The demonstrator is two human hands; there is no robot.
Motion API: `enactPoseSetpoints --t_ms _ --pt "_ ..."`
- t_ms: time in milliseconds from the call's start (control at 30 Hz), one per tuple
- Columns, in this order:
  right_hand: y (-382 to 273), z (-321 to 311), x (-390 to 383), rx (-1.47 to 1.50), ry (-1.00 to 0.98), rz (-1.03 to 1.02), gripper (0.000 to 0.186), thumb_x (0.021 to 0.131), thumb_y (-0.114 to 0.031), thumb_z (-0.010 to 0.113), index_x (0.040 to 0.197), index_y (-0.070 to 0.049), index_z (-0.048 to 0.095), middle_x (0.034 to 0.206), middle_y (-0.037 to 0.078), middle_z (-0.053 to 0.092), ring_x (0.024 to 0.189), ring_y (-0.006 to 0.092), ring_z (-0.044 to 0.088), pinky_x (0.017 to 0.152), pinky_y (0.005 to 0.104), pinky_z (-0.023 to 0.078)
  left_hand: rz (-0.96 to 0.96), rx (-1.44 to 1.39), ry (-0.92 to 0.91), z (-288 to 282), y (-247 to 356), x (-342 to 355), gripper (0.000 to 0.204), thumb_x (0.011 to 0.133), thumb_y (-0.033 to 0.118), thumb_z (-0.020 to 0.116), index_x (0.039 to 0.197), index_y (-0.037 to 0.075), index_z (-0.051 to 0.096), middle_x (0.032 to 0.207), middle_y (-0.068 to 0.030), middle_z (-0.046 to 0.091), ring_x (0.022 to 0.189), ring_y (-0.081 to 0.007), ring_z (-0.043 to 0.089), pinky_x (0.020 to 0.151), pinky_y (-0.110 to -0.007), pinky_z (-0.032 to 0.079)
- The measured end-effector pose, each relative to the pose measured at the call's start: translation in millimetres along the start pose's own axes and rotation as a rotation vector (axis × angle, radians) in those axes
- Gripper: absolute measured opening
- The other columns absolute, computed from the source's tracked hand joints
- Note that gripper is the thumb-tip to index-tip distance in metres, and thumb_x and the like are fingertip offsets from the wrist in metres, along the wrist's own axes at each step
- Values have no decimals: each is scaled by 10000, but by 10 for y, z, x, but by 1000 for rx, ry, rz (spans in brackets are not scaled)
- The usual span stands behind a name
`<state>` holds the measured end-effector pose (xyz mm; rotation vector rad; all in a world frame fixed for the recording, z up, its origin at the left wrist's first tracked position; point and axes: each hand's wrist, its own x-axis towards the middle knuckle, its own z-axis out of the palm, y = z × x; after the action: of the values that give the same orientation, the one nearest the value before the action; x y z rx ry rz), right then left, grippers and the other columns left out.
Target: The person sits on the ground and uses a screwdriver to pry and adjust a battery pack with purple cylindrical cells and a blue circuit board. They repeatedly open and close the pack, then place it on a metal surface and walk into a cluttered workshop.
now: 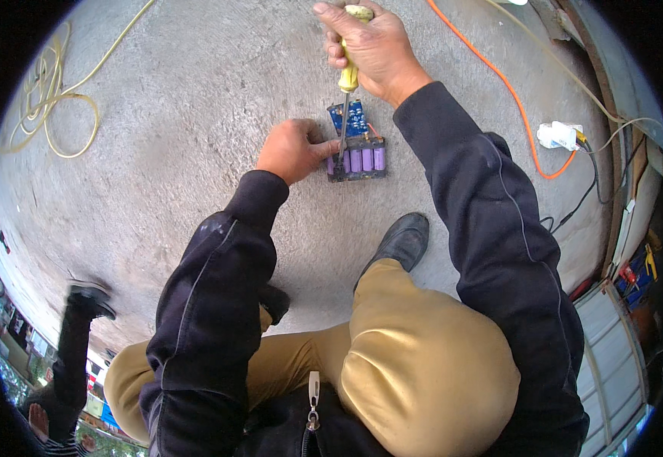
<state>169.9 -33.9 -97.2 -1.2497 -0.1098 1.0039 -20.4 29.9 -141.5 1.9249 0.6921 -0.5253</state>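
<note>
In the head view, my right hand point(377, 57) grips the yellow handle of a screwdriver point(348, 75) at the top centre. Its metal shaft points down onto the left end of a battery pack point(363, 158), a row of purple cylindrical cells in a black holder lying on the concrete. A blue circuit board point(353, 119) with small components adjoins the pack's upper side, with a short red wire at its right. My left hand point(289, 148) holds the pack's left end, thumb beside the screwdriver shaft; some fingers are hidden.
Coiled pale hose point(80, 99) lies upper left. An orange cord point(507, 87) runs to a white plug block point(557, 135) on the right. Tools point(638, 270) sit beyond the right edge structure. My shoe point(404, 240) is below the pack. Another person's leg point(76, 350) shows lower left.
</note>
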Motion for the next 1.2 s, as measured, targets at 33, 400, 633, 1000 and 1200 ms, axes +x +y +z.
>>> enactPoseSetpoints --t_ms 33,400,633,1000,1200 --pt "-33 32 -63 -26 -44 -34 173 966 -190 711 970 -99 565 687 -11 541 569 75 541 472 244 450 2 29 13 18 -2 -14 424 856 373 813 820 -37 713 650 -126 674 584 -212 665 582 -351 526" --pt "-313 189 -920 -265 -132 -237 233 915 -233 767 864 -78 601 679 -15 602 609 53 584 518 217 472 120 -10 147 90 -111 -11 488 766 460 852 809 -13 738 719 -190 698 679 -335 698 658 -422 541" --pt "-407 131 -1463 -324 -421 -329 184 779 -3 702 821 -57 532 740 54 591 631 123 516 563 287 393 44 -58 134 89 -115 -12 536 731 495 871 781 -20 729 703 -197 687 673 -333 695 649 -419 539" --pt "-185 -468 -2235 -237 -219 -222 165 848 -161 643 952 -63 561 883 100 600 990 290 634 1075 536 406 -77 -91 52 53 -17 -25 408 812 353 874 779 -16 703 636 -77 673 569 -133 659 538 -295 524" --pt "47 -626 -2365 151 194 -195 123 894 -159 594 949 -52 576 933 128 625 1008 320 641 1128 577 365 -116 -183 16 73 -39 -11 382 826 296 871 802 -38 689 677 -78 680 603 -133 676 544 -284 543"
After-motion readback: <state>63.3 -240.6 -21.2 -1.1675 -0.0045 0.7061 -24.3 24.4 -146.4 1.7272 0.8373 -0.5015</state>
